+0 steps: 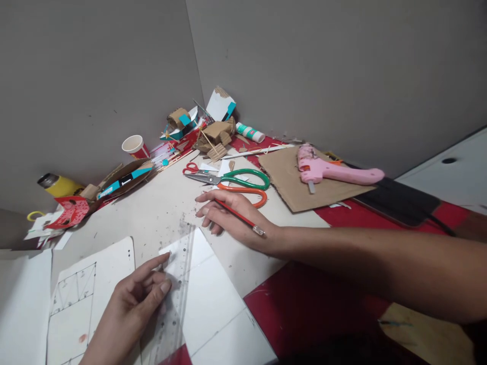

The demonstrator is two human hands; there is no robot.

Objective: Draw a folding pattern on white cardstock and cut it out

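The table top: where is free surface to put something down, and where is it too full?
One bare patch of table lies between the left hand on the clear ruler, the scissors and the paper cup. Bare red surface lies under the right forearm. The back corner is crowded with cardboard scraps; the glue gun fills its cardboard sheet.

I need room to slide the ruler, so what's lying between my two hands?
Head view: only bare, speckled tabletop lies between the left hand on the clear ruler and the right hand holding the red pencil.
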